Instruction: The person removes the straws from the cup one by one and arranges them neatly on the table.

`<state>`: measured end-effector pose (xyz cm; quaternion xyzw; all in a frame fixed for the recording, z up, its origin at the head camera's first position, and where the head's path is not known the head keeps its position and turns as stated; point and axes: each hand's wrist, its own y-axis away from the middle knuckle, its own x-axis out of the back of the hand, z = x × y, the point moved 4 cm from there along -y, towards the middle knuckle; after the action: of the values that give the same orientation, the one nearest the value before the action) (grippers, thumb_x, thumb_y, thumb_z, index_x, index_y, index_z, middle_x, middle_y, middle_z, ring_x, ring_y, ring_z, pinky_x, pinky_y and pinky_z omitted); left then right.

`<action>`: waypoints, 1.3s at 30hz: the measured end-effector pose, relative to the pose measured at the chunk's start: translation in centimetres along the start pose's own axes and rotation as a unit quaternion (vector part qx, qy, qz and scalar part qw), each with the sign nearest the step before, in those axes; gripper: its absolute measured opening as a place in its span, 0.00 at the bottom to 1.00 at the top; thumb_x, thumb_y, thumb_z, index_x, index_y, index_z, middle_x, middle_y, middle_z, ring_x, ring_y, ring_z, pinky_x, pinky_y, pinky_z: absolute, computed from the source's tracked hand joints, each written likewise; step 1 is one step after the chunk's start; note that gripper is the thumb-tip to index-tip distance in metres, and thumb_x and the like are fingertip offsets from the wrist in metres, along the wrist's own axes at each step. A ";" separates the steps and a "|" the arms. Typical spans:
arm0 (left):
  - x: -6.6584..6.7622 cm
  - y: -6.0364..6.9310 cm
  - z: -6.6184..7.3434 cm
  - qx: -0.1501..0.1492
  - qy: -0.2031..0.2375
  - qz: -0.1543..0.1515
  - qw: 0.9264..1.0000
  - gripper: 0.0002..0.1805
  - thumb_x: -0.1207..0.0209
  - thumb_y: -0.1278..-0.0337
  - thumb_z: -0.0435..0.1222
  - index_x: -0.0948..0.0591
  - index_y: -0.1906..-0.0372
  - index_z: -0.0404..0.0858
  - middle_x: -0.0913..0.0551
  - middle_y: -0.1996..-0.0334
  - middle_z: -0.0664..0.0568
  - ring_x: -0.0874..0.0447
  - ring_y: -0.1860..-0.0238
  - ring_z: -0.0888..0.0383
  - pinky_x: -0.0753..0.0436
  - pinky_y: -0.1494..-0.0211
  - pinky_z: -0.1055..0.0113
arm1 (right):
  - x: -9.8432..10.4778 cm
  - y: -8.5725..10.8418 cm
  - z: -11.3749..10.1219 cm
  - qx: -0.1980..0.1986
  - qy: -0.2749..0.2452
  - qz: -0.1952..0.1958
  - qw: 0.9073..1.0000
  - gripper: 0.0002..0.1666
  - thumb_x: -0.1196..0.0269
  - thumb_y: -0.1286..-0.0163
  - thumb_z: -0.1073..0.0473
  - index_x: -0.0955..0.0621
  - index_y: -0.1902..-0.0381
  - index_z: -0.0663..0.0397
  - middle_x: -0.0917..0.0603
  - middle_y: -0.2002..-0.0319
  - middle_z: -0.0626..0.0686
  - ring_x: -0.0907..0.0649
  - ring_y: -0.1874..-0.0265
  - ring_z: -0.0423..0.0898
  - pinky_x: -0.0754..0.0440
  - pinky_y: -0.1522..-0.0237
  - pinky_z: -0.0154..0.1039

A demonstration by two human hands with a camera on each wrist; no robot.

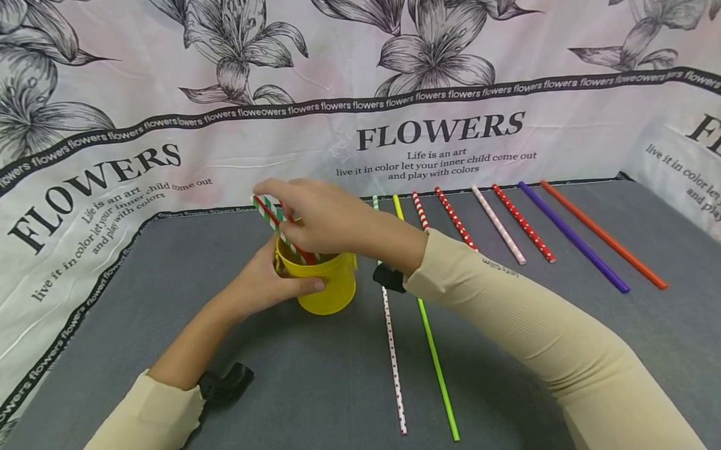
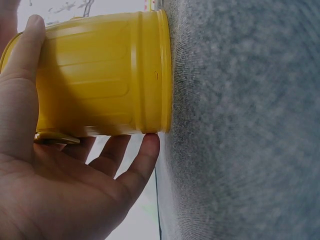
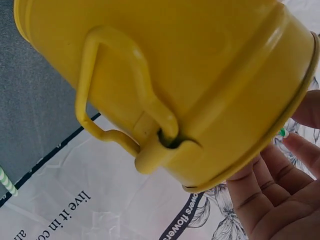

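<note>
A small yellow metal bucket (image 1: 327, 289) stands upright on the grey table. My left hand (image 1: 263, 278) grips it from the left, thumb across its front; in the left wrist view the fingers lie along the underside of the bucket (image 2: 90, 75). Green-and-white striped straws (image 1: 266, 213) and a red straw (image 1: 270, 207) lean out of its mouth. Over the rim, my right hand (image 1: 324, 210) pinches a green-and-white striped straw; its fingers partly hide the straws. The right wrist view shows the bucket's side handle (image 3: 85, 85), with the right hand (image 3: 280, 195) beyond the rim.
Right of the bucket lie a white straw with red dots (image 1: 391, 356), a lime-green straw (image 1: 437, 368), red patterned straws (image 1: 524, 222), a pale pink straw (image 1: 497, 223), a purple straw (image 1: 575, 237) and an orange straw (image 1: 605, 235). A flower-printed cloth (image 1: 274, 148) borders the table.
</note>
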<state>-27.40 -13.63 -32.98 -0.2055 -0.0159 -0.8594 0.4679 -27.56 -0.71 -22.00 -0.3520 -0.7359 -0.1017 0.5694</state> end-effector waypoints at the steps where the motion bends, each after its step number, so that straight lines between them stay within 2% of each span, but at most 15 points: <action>1: 0.0 0.0 0.0 -0.003 0.002 -0.001 1.000 0.42 0.27 0.46 0.40 0.39 0.31 0.48 0.24 0.41 0.50 0.22 0.44 0.51 0.24 0.38 0.52 | 0.1 0.0 0.0 0.000 -0.001 0.007 1.000 0.30 0.40 0.28 0.62 0.31 0.29 0.49 0.19 0.59 0.49 0.23 0.68 0.44 0.22 0.67 0.34; 5: 0.0 -0.1 0.0 -0.006 0.004 0.000 1.000 0.41 0.27 0.46 0.39 0.38 0.32 0.47 0.23 0.42 0.50 0.22 0.45 0.50 0.23 0.38 0.53 | 0.5 0.1 0.0 0.002 -0.019 0.043 0.999 0.24 0.38 0.28 0.62 0.27 0.36 0.52 0.16 0.59 0.50 0.20 0.71 0.42 0.21 0.67 0.32; 9: 0.0 -0.1 -0.1 -0.003 0.006 0.001 1.000 0.41 0.27 0.46 0.39 0.37 0.31 0.46 0.23 0.42 0.50 0.22 0.44 0.50 0.23 0.39 0.54 | 0.9 0.3 0.1 0.003 -0.054 0.081 0.995 0.18 0.37 0.30 0.65 0.25 0.43 0.53 0.13 0.60 0.51 0.16 0.66 0.42 0.19 0.62 0.33; 14: -0.1 -0.1 -0.2 -0.004 0.006 0.001 1.000 0.40 0.26 0.46 0.38 0.36 0.32 0.46 0.22 0.43 0.50 0.22 0.45 0.50 0.22 0.39 0.54 | 0.9 0.6 0.2 0.001 -0.086 0.091 0.992 0.18 0.37 0.30 0.67 0.27 0.45 0.55 0.13 0.63 0.50 0.16 0.66 0.41 0.20 0.60 0.34; 18: -0.1 -0.1 0.0 -0.008 0.009 -0.001 1.000 0.39 0.26 0.47 0.37 0.36 0.33 0.46 0.22 0.43 0.50 0.22 0.45 0.50 0.23 0.39 0.54 | 1.0 0.7 0.4 -0.020 -0.107 0.064 0.992 0.18 0.36 0.31 0.68 0.27 0.45 0.56 0.12 0.63 0.51 0.16 0.64 0.41 0.19 0.57 0.34; 24: -0.1 0.0 0.0 -0.003 0.007 0.004 1.000 0.41 0.26 0.47 0.38 0.37 0.32 0.45 0.22 0.43 0.50 0.22 0.45 0.50 0.22 0.39 0.54 | 0.2 1.0 0.9 -0.056 -0.080 -0.004 0.995 0.19 0.33 0.32 0.66 0.24 0.46 0.58 0.13 0.65 0.50 0.17 0.64 0.44 0.19 0.61 0.34; 26: 0.0 0.1 0.0 0.002 0.005 0.008 1.000 0.41 0.26 0.46 0.39 0.37 0.31 0.45 0.22 0.42 0.50 0.22 0.44 0.51 0.23 0.39 0.54 | -0.1 1.1 1.0 -0.059 -0.072 -0.019 0.995 0.16 0.33 0.33 0.66 0.22 0.49 0.59 0.15 0.67 0.50 0.18 0.66 0.45 0.19 0.65 0.34; 30: 0.0 0.1 0.0 0.010 0.007 0.011 1.000 0.41 0.26 0.47 0.39 0.37 0.32 0.45 0.23 0.42 0.51 0.22 0.44 0.51 0.23 0.39 0.54 | -0.5 1.1 1.2 -0.057 -0.048 -0.046 0.996 0.06 0.32 0.35 0.67 0.20 0.62 0.59 0.20 0.74 0.50 0.23 0.72 0.46 0.24 0.71 0.33; 33: -0.1 0.2 0.1 0.011 0.011 0.011 1.000 0.40 0.26 0.47 0.39 0.37 0.33 0.45 0.23 0.42 0.50 0.22 0.44 0.50 0.22 0.40 0.55 | -0.9 1.2 1.3 -0.055 -0.032 -0.073 0.995 0.07 0.31 0.35 0.67 0.21 0.68 0.58 0.24 0.78 0.50 0.25 0.74 0.45 0.28 0.73 0.33; 36: -0.1 0.2 0.1 0.007 0.016 0.008 1.000 0.39 0.26 0.46 0.38 0.36 0.33 0.44 0.23 0.43 0.49 0.22 0.45 0.49 0.21 0.41 0.56 | -1.2 1.2 1.3 -0.054 -0.023 -0.090 0.994 0.07 0.30 0.37 0.66 0.20 0.67 0.56 0.24 0.78 0.49 0.25 0.74 0.45 0.29 0.73 0.33; 39: -0.1 0.2 0.0 -0.001 0.020 0.004 1.000 0.38 0.27 0.46 0.37 0.36 0.34 0.43 0.23 0.43 0.48 0.22 0.45 0.48 0.21 0.41 0.56 | -1.3 1.1 1.2 -0.054 -0.025 -0.091 0.994 0.07 0.30 0.36 0.66 0.19 0.65 0.56 0.24 0.77 0.50 0.25 0.73 0.45 0.29 0.72 0.33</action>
<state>-27.23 -13.66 -33.01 -0.1890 -0.0052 -0.8615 0.4712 -27.60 0.25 -23.88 -0.3165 -0.7721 -0.1838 0.5195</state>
